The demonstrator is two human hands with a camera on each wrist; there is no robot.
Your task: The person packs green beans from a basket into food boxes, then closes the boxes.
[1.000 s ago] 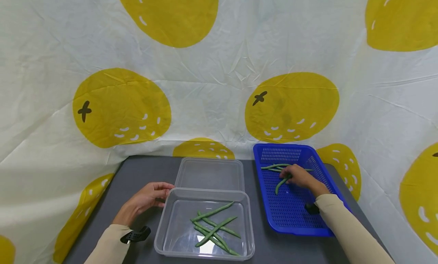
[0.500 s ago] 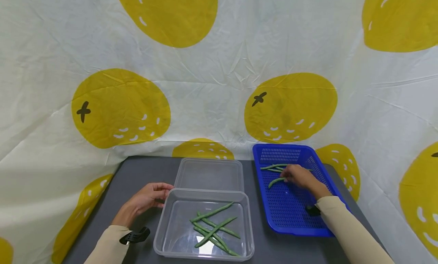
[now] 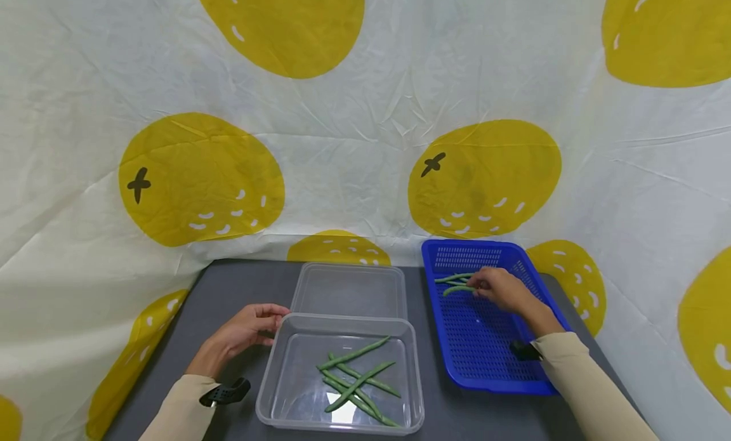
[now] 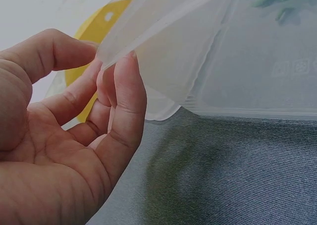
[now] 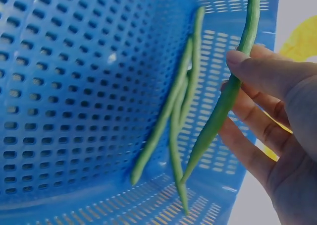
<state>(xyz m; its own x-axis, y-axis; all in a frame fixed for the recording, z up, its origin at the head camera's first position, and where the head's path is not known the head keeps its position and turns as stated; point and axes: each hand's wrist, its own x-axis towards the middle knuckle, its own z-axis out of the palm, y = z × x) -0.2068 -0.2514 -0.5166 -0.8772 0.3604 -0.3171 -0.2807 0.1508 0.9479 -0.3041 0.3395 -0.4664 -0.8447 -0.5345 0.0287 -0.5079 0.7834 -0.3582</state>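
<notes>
Head view: table (image 3: pixel 245 282) bears basket (image 3: pixel 480 358) at right, box (image 3: pixel 292 368) at centre, lid (image 3: pixel 351 292) behind box. Left hand (image 3: pixel 245 330) pinches box's far-left rim, thumb and fingers curled. Right hand (image 3: pixel 502 289), at basket, grasps one bean (image 5: pixel 219 111) between thumb and fingertips. Beans (image 3: pixel 360 384) lie crossed in box; three others (image 5: pixel 161 121) lie in basket.

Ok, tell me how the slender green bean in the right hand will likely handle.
The slender green bean is probably stiff: pinched by the fingers, it curves only gently. Its thinness suggests little weight. Its smooth skin may slip.
</notes>
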